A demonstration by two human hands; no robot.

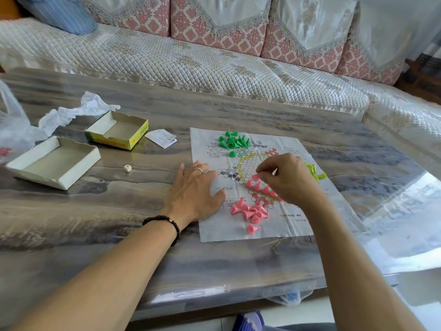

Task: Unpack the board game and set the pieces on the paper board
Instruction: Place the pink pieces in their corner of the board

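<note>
Left hand (195, 187) lies spread flat, pinning the paper board (269, 225) to the bench (119, 235); right hand (286, 180) pinches a pink piece (255, 177) above standing pink ones, which its wrist could topple.

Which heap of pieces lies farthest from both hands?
The green heap, at the paper board's far left corner; the pink and yellow heaps lie beside the right hand.
</note>
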